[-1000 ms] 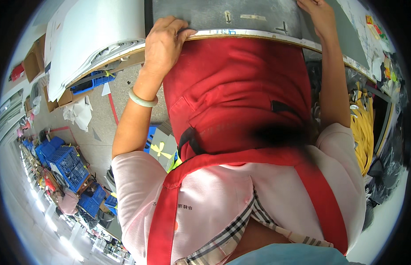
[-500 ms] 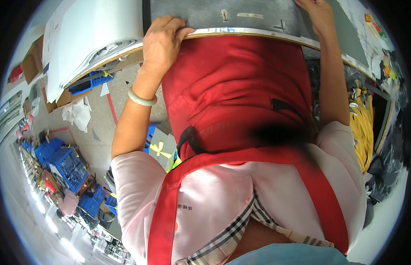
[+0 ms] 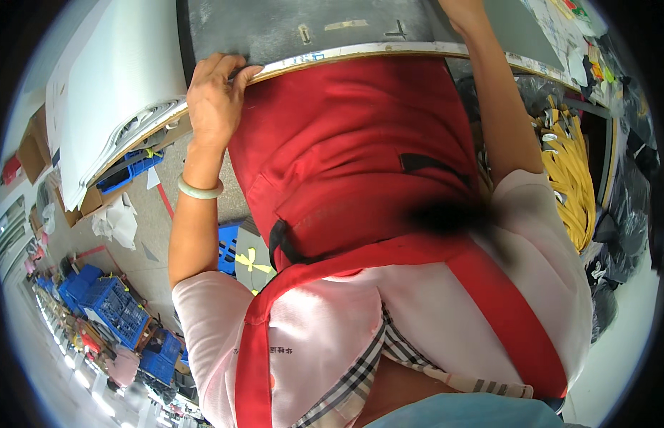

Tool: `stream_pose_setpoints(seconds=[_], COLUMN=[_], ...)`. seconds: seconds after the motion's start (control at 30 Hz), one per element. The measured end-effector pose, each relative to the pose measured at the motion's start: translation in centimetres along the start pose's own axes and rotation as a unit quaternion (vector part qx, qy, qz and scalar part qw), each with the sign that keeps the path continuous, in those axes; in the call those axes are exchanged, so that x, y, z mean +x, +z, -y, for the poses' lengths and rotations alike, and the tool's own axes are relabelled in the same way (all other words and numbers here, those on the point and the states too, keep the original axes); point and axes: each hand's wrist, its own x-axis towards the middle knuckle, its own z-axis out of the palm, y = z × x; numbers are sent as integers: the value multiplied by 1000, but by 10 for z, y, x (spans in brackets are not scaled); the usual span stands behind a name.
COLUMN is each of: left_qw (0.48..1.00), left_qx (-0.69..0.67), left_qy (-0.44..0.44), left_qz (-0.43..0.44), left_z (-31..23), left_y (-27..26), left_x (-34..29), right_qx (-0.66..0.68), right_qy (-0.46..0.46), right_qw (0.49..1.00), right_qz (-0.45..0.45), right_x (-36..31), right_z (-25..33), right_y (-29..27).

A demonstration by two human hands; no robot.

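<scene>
My left hand (image 3: pixel 214 96) rests at the near edge of a worktable (image 3: pixel 360 50), fingers bent over the top and thumb lying along the rim, with nothing visible in it. Beside those fingers lies a dark grey sheet (image 3: pixel 261 25) bearing short strips of tape and a black mark. A pale bangle (image 3: pixel 201 188) circles my left wrist. My right hand (image 3: pixel 466 13) is at the far right part of the grey sheet; the picture's upper edge cuts off its fingers, so what they touch is hidden.
White sheet material (image 3: pixel 118 64) lies folded in layers on the table's left. Yellow straps (image 3: pixel 566 178) hang at the right, near black plastic bags (image 3: pixel 624 207). Blue crates (image 3: pixel 114 307) stand on the floor at left, beyond crumpled white paper (image 3: pixel 116 221). A red apron (image 3: pixel 346 128) covers my front.
The view has shifted, so table and hands sit further left. My right hand has gone higher, its fingers now out of the picture. My left hand stays at the table edge.
</scene>
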Motion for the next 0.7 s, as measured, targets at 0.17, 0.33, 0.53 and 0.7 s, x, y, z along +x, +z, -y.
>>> stream_pose_setpoints(seconds=[0.17,0.33,0.53,0.7], left_qw=[1000,1000,1000,1000], left_qx=[10,2,4,11], left_qy=[-3,-3,-6,-6], left_qz=[2,6,8,10], left_z=[-1,-1,0,-1], left_y=[-1,-2,-2,-2], left_x=[-1,0,-1,-1], right_qx=[-29,-20,-81,-83], right_qy=[-6,-11,-21,-25], right_qw=[1000,1000,996,996], right_qz=[-3,-6,-15,-12], right_x=[2,4,-2,-8], right_z=[6,0,1,2], right_y=[5,5,8,8])
